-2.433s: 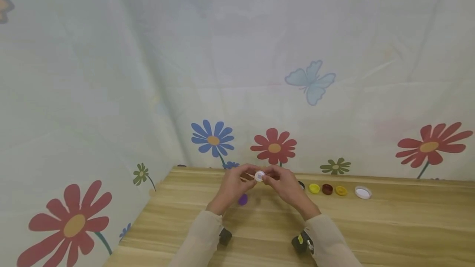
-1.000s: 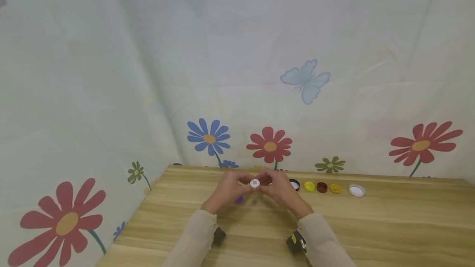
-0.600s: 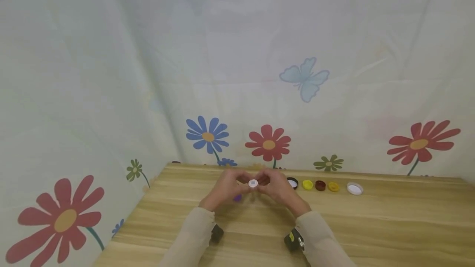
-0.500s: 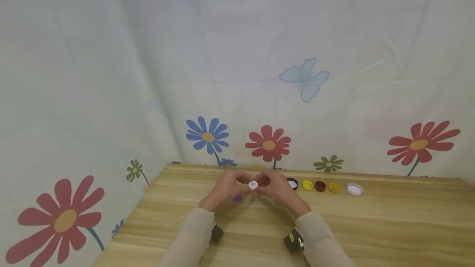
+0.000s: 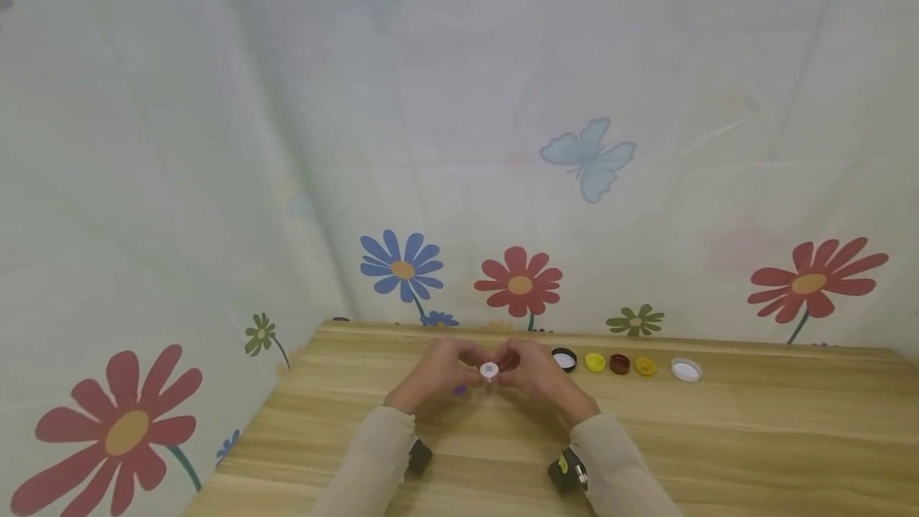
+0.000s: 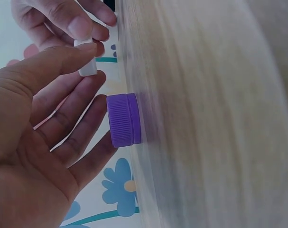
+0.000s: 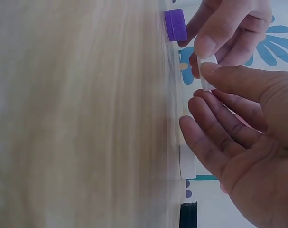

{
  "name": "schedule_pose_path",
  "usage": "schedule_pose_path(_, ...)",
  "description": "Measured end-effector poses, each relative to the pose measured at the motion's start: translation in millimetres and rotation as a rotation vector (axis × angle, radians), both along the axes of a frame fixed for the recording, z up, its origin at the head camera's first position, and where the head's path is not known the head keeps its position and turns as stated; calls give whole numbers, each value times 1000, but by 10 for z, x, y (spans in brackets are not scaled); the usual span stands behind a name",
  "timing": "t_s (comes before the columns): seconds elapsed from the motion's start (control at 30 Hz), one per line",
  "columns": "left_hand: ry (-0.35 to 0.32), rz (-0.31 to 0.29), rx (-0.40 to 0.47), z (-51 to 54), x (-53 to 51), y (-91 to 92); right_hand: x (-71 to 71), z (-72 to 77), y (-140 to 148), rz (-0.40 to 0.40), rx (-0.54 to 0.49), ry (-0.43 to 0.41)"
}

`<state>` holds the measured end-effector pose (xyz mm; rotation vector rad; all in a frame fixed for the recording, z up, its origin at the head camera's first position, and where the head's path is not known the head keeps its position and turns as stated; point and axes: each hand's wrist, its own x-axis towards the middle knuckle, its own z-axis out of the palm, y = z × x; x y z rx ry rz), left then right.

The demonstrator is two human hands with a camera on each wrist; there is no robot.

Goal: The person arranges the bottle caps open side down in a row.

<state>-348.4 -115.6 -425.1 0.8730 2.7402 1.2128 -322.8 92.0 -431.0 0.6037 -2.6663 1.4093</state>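
A small white bottle cap [image 5: 489, 370] is held just above the table between both hands, its flat top facing up in the head view. My left hand [image 5: 443, 373] pinches one side of it with thumb and fingers. From the other side, my right hand [image 5: 533, 373] pinches the same cap. In the left wrist view a ribbed purple cap [image 6: 122, 120] stands on the table by the left hand's outer fingers. Most of that purple cap is hidden behind the left hand in the head view.
Right of the hands, a row of caps lies along the wooden table [image 5: 754, 437]: black [image 5: 565, 359], yellow [image 5: 595, 362], dark red [image 5: 620, 364], orange-yellow [image 5: 645, 366] and white [image 5: 686, 369]. Another white cap [image 7: 187, 161] appears under the right hand. A flowered curtain [image 5: 459, 182] stands behind.
Both hands have come down and a little toward me with the white cap. Its top has tilted further upward. More of the black cap shows beside the right hand; less of the purple one shows.
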Motion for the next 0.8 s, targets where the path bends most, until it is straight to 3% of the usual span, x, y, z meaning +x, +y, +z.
schedule_pose_path(0.27,8,-15,-30,-31,-21,0,19,-13,-22,-4,63,-11)
schedule_pose_path(0.8,1,-14,-108,-17,39,21,24,-39,-26,10,104,-40)
